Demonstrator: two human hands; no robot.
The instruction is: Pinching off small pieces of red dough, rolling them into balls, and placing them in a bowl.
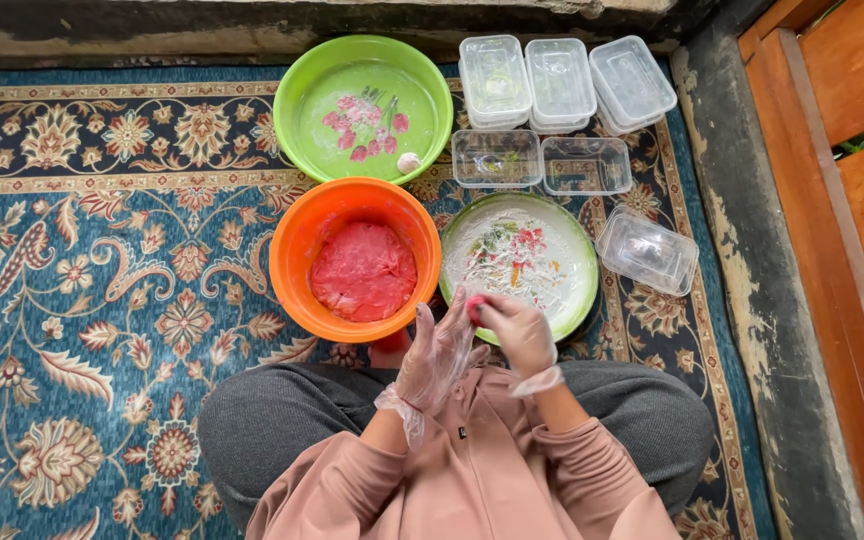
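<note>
Both my hands wear thin clear plastic gloves. My right hand pinches a small pink piece of dough at its fingertips, over the near rim of a floured green plate. My left hand is held open, palm up, right beside that piece and touching it at the fingertips. An orange bowl holding a large red-pink dough mass stands just beyond my left hand.
A green bowl with a floral print and a small pale lump stands farther back. Several clear plastic containers are stacked or lie loose at the back right. A patterned blue carpet covers the floor; wooden boards run along the right.
</note>
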